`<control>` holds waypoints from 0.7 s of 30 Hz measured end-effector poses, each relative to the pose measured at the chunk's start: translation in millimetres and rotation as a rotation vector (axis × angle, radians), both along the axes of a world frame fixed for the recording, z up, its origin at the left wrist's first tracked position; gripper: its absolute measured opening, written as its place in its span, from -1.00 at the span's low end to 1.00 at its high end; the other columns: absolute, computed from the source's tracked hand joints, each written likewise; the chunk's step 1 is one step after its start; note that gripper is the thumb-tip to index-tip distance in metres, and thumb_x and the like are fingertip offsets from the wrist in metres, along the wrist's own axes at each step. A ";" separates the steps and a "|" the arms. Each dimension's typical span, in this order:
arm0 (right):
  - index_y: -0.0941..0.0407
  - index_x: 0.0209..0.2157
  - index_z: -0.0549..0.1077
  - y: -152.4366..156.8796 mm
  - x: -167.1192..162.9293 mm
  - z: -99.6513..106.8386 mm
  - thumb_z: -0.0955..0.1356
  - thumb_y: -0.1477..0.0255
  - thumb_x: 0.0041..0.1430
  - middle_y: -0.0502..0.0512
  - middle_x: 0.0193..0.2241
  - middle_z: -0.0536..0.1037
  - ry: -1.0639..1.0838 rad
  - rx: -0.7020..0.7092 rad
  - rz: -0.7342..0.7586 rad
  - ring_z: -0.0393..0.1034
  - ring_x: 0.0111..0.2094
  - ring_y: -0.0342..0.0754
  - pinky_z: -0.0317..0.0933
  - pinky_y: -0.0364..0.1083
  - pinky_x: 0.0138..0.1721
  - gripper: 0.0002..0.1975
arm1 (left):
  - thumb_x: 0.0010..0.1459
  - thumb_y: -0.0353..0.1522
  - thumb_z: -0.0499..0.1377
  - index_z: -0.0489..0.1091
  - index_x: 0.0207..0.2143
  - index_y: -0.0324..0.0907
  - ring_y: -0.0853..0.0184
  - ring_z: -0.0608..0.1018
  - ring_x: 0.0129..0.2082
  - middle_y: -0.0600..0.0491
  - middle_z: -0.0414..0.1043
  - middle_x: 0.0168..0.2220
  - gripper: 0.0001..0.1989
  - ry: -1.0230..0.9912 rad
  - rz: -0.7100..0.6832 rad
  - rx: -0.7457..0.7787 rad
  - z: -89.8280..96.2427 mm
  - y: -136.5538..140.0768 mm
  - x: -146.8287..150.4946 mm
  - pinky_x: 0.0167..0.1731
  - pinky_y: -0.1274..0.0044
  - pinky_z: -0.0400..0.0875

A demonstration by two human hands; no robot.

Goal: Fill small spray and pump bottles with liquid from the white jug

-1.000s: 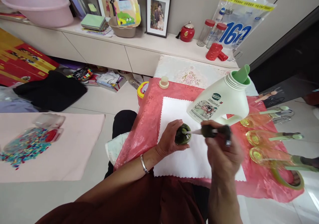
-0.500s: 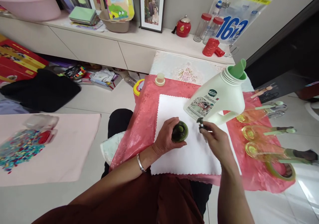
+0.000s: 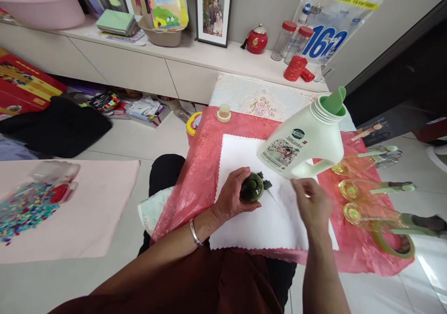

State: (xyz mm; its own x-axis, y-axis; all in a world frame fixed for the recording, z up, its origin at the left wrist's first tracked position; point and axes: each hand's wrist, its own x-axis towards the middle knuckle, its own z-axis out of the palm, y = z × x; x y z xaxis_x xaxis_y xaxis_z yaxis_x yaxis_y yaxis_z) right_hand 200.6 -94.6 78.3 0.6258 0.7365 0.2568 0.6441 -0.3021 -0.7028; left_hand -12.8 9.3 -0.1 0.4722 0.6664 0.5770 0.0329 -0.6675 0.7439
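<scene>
A dark green bottle [image 3: 251,190] is held in the left hand [image 3: 232,197], thumb and fingers wrapped around its side, and no pump is seen in its mouth. Just right of that hand, beside the bottle, a dark pump [image 3: 267,184] is laid on the white cloth [image 3: 258,232], its thin tube pointed rightward. The right hand [image 3: 312,204] is held with fingers bent, slightly blurred, close to the foot of the jug [image 3: 303,139]; whether the jug is touched or anything is gripped cannot be told. Ahead of that hand, the jug is stood uncapped, its green spout [image 3: 334,102] exposed; a pale cap [image 3: 224,113], judged to be its own, is set ahead of the left hand on the red plastic sheet [image 3: 204,156]. The opening of both containers can thus be judged done, with pump and cap left unfitted; no pouring is seen, and the bottle's fill cannot be told. Right of the right hand, yellow-bottomed clear vessels [image 3: 352,190] are placed near a roll of tape [image 3: 407,250].
</scene>
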 end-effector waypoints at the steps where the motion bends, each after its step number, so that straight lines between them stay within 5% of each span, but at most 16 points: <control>1: 0.24 -0.34 0.51 -4.2 7.5 5.9 0.38 -0.09 0.21 0.15 -0.35 0.48 -0.010 0.061 -0.100 0.35 -0.39 -0.09 0.21 -0.14 -0.31 -0.41 | -0.07 -0.04 0.47 0.04 0.33 -0.06 -0.09 0.43 0.23 -0.24 0.27 0.23 0.03 0.000 -0.001 -0.003 -0.7 -0.2 -0.1 0.17 0.03 0.43; 4: 0.27 -0.12 0.53 -7.5 29.1 19.0 0.47 -0.02 0.10 0.19 -0.20 0.49 0.001 0.216 -0.287 0.40 -0.29 -0.06 0.28 -0.11 -0.20 -0.39 | -0.06 -0.06 0.48 0.04 0.34 -0.07 -0.09 0.42 0.24 -0.24 0.27 0.24 0.02 -0.008 -0.011 -0.012 -2.1 -0.6 -0.3 0.18 0.03 0.42; 7: 0.24 0.04 0.51 3.8 46.7 21.6 0.52 0.09 -0.03 0.20 -0.10 0.47 0.140 0.268 -0.218 0.43 -0.12 0.01 0.34 -0.05 -0.05 -0.31 | -0.05 -0.06 0.47 0.04 0.34 -0.08 -0.09 0.42 0.24 -0.25 0.27 0.24 0.02 -0.013 -0.017 -0.016 -1.7 -0.7 -0.2 0.18 0.03 0.42; 12: 0.26 -0.18 0.49 36.3 66.1 8.3 0.54 0.15 -0.20 0.17 -0.21 0.49 0.400 0.336 -0.070 0.42 -0.22 -0.03 0.37 -0.06 -0.10 -0.40 | -0.03 -0.01 0.45 0.02 0.34 -0.07 -0.08 0.44 0.22 -0.24 0.27 0.21 0.02 -0.013 0.001 0.019 1.5 -0.2 1.2 0.15 0.04 0.45; 17: 0.25 -0.39 0.40 58.8 65.4 0.8 0.56 0.21 -0.35 0.10 -0.35 0.45 0.503 0.473 -0.091 0.35 -0.31 -0.08 0.32 -0.15 -0.26 -0.47 | -0.04 -0.01 0.45 0.03 0.33 -0.06 -0.07 0.44 0.22 -0.23 0.28 0.21 0.02 -0.020 -0.006 0.018 1.8 0.3 1.9 0.15 0.04 0.45; 21: 0.25 -0.47 0.38 59.6 55.2 13.4 0.58 0.31 -0.44 0.06 -0.44 0.40 0.530 0.557 -0.168 0.30 -0.38 -0.13 0.18 -0.22 -0.42 -0.52 | -0.06 -0.03 0.46 0.03 0.34 -0.06 -0.08 0.43 0.23 -0.24 0.29 0.22 0.03 -0.030 -0.018 0.009 -2.0 0.8 2.4 0.17 0.02 0.42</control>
State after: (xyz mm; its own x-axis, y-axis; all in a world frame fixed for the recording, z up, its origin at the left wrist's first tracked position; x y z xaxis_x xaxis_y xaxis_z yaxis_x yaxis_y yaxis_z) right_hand 255.8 -35.0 91.7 0.8596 0.4718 0.1962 0.1572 0.1212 -0.9801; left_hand -10.4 10.1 -2.1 0.4665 0.6529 0.5968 -0.0009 -0.6743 0.7384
